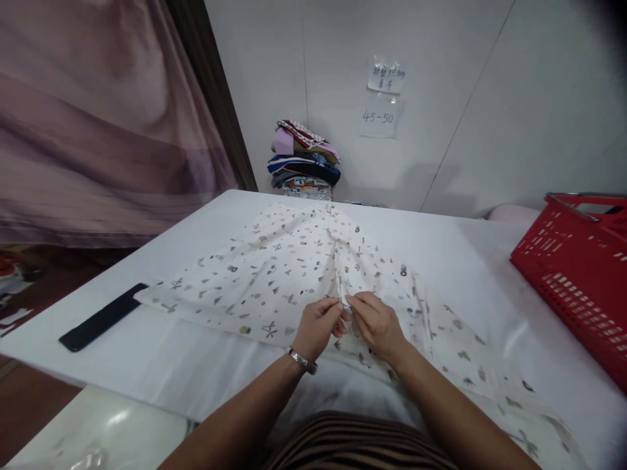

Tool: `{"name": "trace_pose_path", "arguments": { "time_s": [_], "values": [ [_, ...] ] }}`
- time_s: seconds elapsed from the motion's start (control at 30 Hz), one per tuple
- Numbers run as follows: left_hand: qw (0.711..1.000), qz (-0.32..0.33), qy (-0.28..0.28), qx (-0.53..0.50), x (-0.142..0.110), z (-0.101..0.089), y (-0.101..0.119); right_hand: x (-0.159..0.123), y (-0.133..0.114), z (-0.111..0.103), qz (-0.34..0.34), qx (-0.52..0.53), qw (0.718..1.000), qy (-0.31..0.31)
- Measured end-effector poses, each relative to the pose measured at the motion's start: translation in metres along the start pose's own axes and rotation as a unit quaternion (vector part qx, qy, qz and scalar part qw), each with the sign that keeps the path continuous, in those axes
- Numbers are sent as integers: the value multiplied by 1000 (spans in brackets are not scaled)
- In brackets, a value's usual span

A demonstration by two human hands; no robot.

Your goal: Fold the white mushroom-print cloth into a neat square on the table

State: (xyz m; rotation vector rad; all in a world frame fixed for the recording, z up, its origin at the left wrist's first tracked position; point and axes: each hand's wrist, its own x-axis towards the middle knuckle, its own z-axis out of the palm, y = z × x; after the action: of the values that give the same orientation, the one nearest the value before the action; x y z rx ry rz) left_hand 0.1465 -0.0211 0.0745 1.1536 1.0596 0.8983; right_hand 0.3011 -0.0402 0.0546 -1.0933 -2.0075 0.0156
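A thin white cloth garment (274, 267) with small grey and olive prints lies spread over the white table. My left hand (319, 325) wears a metal bracelet at the wrist and pinches the edge of an opening in the middle of the cloth. Close beside it, my right hand (375, 321) pinches the same edge with thumb and forefinger. The fingertips of both hands almost meet there, and the small part between them is hard to make out. Part of the fabric trails off towards the lower right.
A flat black bar (104, 317) lies on the white table (161, 261) at the left. At the right stands a red plastic basket (578, 274). Folded clothes (304, 160) are stacked by the wall, below paper signs (385, 98). A pinkish curtain (98, 117) hangs at the left.
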Motion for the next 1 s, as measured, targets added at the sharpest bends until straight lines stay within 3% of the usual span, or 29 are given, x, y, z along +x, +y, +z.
{"name": "trace_pose_path", "arguments": {
  "time_s": [0.27,0.5,0.63,0.73,0.87,0.93,1.0],
  "values": [
    [999,-27,-27,-37,-1,1,7,1,-3,-1,-2,12,1000,8],
    [996,6,-68,56,4,4,10,5,-1,-3,40,-17,998,34],
    [991,76,13,105,27,-5,13,9,1,-13,34,7,998,51],
    [970,164,72,166,55,-15,20,12,-3,-21,-2,23,999,28],
    [909,261,39,324,97,-26,27,15,-17,-27,-59,23,996,-59],
    [882,235,-5,408,117,-30,27,16,-23,-30,-71,13,993,-97],
    [859,164,-38,484,133,-33,26,16,-28,-31,-74,1,989,-128]
  ]
}}
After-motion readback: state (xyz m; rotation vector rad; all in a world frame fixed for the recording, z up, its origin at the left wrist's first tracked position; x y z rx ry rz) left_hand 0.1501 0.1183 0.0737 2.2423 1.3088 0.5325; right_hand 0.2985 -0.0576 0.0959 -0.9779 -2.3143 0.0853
